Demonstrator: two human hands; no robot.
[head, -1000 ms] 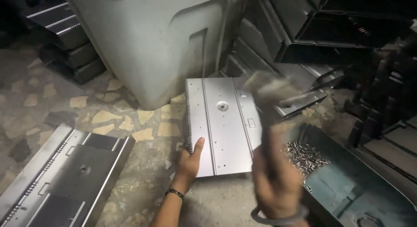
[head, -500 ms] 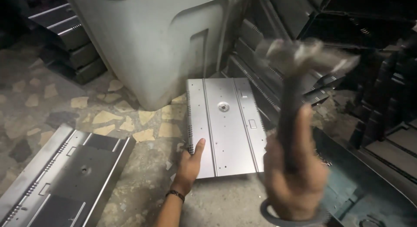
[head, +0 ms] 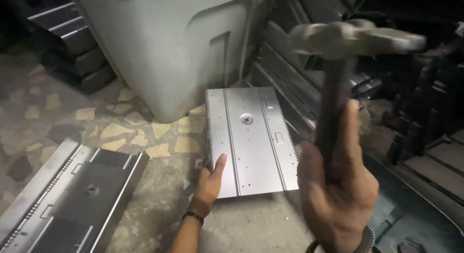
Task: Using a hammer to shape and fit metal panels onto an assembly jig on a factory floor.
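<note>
- Our right hand [head: 340,197] is wrapped tight around the dark handle of a hammer [head: 338,79], its head raised high and close to the camera — a grip low on the handle, as we judge, for swing.
- Our left hand [head: 210,178] lies flat with fingers together on the near left corner of the ribbed metal panel [head: 251,141], thumb on top, seemingly to pin it to the floor.
- The panel rests on the stone-chip floor [head: 72,122], just before a large grey bin [head: 169,45].
- A similar, darker panel [head: 72,195] lies well apart on the left; stacked metal parts [head: 425,112] crowd the right.
</note>
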